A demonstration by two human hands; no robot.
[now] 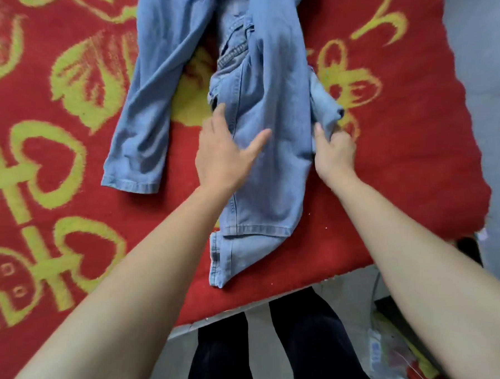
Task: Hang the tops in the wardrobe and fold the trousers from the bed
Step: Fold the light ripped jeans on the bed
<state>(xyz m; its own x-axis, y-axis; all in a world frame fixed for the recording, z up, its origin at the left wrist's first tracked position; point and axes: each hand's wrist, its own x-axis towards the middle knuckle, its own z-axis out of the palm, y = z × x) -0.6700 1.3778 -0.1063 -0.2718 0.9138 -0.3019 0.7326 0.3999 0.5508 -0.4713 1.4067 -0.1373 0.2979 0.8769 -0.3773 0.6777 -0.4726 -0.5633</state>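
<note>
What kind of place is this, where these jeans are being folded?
Most likely a bedroom: a bed under a red blanket with yellow-green patterns, light blue denim jeans spread on it, the left hand pressing them flat while the right hand grips their edge, and grey floor alongside.

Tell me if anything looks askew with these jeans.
Yes. The jeans lie uneven: one leg splays off left, and denim bunches at the right edge where the right hand grips it.
</note>
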